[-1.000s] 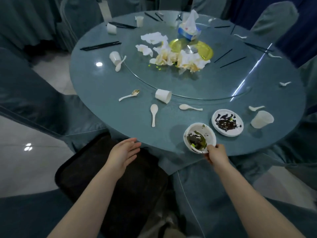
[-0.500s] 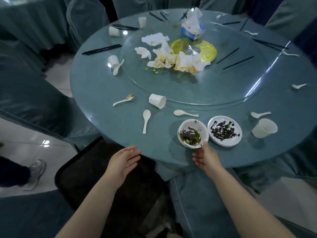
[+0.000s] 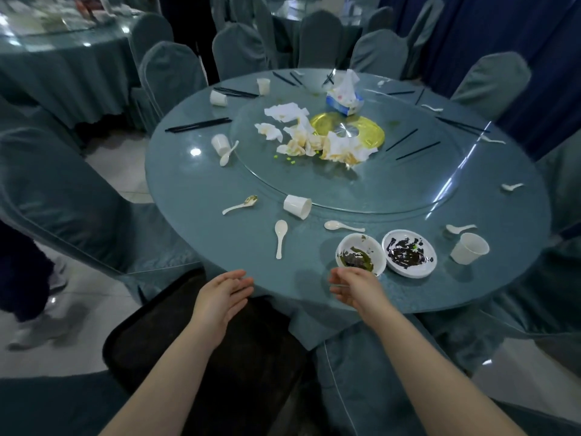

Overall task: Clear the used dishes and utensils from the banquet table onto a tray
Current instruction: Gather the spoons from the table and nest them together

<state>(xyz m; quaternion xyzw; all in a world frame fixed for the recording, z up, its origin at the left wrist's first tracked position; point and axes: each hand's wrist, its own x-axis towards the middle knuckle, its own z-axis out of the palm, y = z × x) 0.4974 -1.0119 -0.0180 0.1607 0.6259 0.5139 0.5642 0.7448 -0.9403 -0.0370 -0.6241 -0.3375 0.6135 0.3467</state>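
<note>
Below the near edge of the round teal tabletop (image 3: pixel 201 196), at the left, a dark rectangular tray (image 3: pixel 251 357) sits low with nothing visible on it, so the clearing looks barely begun. Over it the left hand (image 3: pixel 224 292) hovers with fingers straight and relaxed, palm turned inward, holding nothing. Just beyond, on the tabletop, lie a white plastic soup spoon (image 3: pixel 279 237) and, further left, a second white spoon with food residue in its bowl (image 3: pixel 242 204); a tipped white paper cup (image 3: pixel 297 206) rests against the glass turntable's rim.

To the right, the right hand (image 3: pixel 355 287) is loosely spread, fingers slightly bent, right beside the near rim of a white round bowl smeared with dark green leftovers (image 3: pixel 361 253); contact cannot be told. A white plate streaked with dark sauce (image 3: pixel 408 253) sits next to the bowl, with an upright white paper cup (image 3: pixel 470 248) further right.

The step in hand seems to be taking the bowl. That calls for closing the fingers on its rim, keeping it level, and carrying it left and down to the tray.
</note>
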